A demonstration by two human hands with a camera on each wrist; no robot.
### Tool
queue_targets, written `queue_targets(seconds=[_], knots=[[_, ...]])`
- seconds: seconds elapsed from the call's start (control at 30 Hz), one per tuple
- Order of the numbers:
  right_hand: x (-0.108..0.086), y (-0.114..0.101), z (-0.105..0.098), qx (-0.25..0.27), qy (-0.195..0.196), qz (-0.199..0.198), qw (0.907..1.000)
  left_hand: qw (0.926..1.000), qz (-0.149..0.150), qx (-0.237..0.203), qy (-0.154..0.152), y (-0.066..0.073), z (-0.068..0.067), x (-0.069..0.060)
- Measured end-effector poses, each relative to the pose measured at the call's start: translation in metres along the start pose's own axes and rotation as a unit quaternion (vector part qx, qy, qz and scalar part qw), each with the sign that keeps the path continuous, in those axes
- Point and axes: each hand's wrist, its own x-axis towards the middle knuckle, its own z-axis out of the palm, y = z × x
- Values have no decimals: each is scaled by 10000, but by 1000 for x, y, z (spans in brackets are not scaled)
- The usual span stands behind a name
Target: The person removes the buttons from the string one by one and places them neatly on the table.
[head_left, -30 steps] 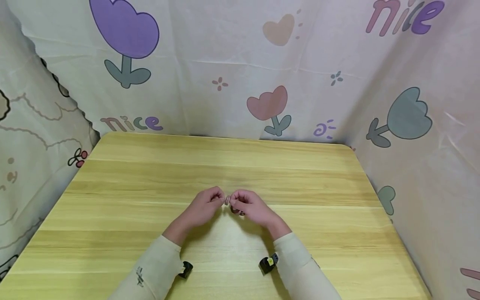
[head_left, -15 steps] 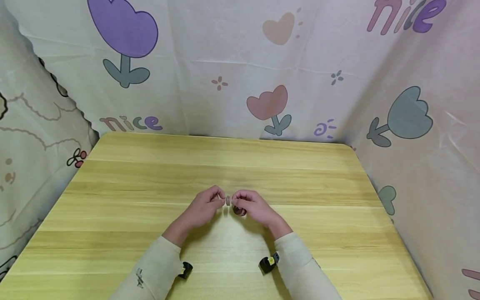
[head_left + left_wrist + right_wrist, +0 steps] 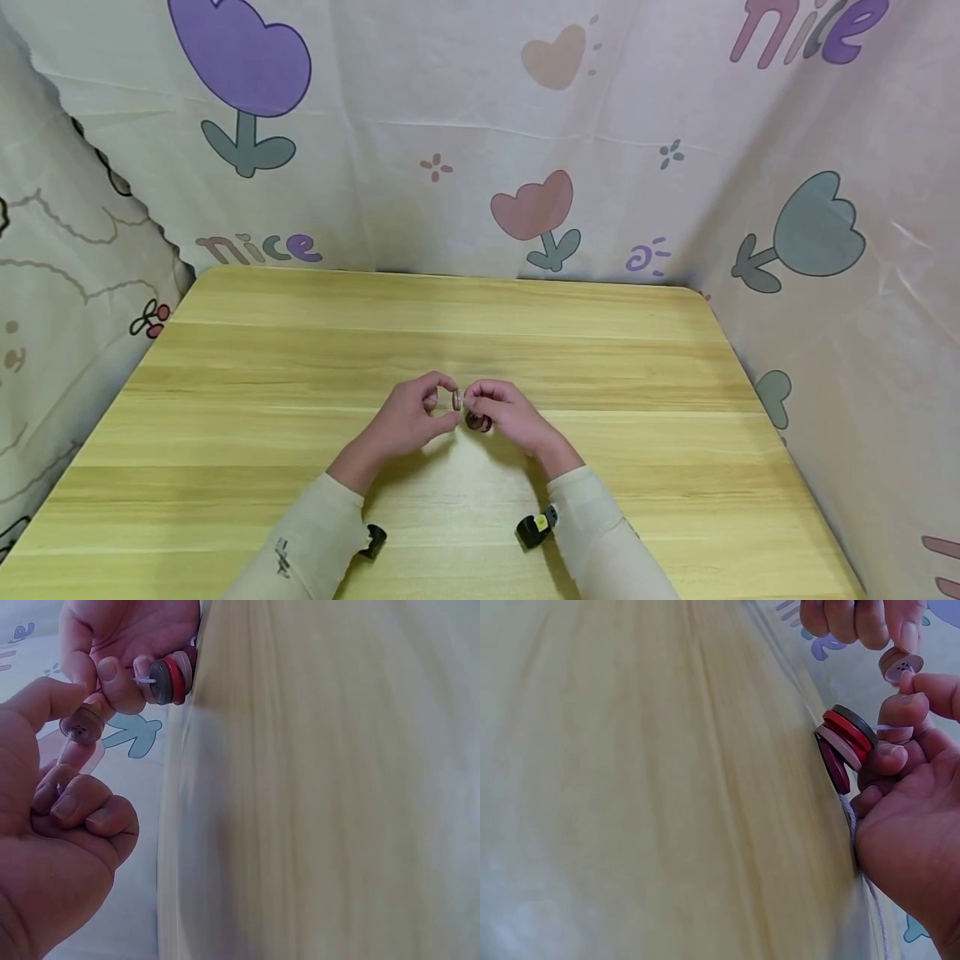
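Two small buttons, pinkish and brown, lie face to face between the two hands, with a white cord at them. My left hand has its thumb and index finger spread around these buttons; its other fingers are curled, with the cord running into them. On the other side, my right hand pinches the cord close against the buttons with thumb and index finger. Below its fingers hangs a stack of larger buttons, dark grey, red, pink and maroon, strung on the cord. The fingertips partly hide the cord.
A pale wooden table lies under both hands. A printed cloth rises behind it and at both sides. Black wrist devices sit below the sleeves. A tail of cord trails below the right hand.
My left thumb and index finger have spread apart, so the small buttons show more plainly. My right hand has shifted slightly right and still pinches the cord; the hanging stack shows more.
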Motion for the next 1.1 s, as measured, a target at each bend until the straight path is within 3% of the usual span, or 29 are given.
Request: queue_targets(seconds=[1.1], knots=[[-1, -1, 1, 111, -70, -46, 9999, 9995, -179, 189, 188, -1, -14, -4]])
